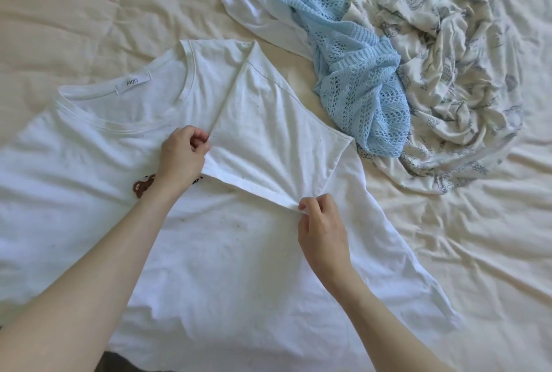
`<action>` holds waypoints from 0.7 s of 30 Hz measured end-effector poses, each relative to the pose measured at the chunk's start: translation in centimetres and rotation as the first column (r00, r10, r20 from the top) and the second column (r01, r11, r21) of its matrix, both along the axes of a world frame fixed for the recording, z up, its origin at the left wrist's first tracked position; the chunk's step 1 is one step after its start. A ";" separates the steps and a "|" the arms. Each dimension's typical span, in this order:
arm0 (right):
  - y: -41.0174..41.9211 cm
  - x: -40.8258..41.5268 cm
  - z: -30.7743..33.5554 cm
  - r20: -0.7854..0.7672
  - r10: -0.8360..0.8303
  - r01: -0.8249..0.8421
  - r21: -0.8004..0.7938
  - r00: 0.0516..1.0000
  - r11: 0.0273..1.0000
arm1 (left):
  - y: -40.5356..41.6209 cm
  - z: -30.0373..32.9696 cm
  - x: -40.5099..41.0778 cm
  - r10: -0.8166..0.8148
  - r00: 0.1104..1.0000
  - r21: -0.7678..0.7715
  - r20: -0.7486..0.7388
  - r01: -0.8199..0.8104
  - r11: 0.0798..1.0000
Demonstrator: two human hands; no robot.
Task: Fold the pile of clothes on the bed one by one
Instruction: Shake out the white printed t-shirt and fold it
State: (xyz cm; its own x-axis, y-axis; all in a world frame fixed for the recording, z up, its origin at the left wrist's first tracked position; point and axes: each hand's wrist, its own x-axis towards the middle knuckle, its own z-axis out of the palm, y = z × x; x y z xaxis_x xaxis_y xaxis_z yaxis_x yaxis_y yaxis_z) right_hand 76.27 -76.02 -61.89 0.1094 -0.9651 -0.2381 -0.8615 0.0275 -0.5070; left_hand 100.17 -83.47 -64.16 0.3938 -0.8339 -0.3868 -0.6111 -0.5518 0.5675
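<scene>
A white T-shirt (227, 255) lies spread on the bed, neck toward the far left, with a small brown bear print (144, 187) on its chest. Its right sleeve (268, 138) is folded inward over the chest. My left hand (182, 159) pinches one corner of the sleeve hem near the bear print. My right hand (321, 228) pinches the other hem corner, nearer to me. The hem is stretched taut between both hands. Behind the shirt lies the pile: a light blue knit top (355, 72), a white garment (254, 4) and a cream printed cloth (457, 66).
The cream quilted bedcover (74, 13) stretches out around the shirt, wrinkled at the right (478, 252). The pile takes up the far right part of the bed. A dark strip (125, 364) shows at the bottom edge.
</scene>
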 end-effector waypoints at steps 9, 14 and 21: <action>-2.3 -0.8 0.2 -0.220 0.108 -0.155 -0.211 0.970 0.965 | 2.3 0.1 -0.5 -0.199 0.967 -0.089 0.160 0.215 0.973; -5.6 0.0 -0.9 -0.300 0.329 -0.338 0.023 0.895 0.941 | 4.9 -0.3 -1.1 -0.456 0.737 -0.096 0.499 0.570 0.816; -7.0 -0.1 -1.8 -0.413 0.500 -0.422 0.271 0.761 0.865 | 7.1 -0.3 -1.3 -0.639 0.640 0.291 0.427 0.572 0.767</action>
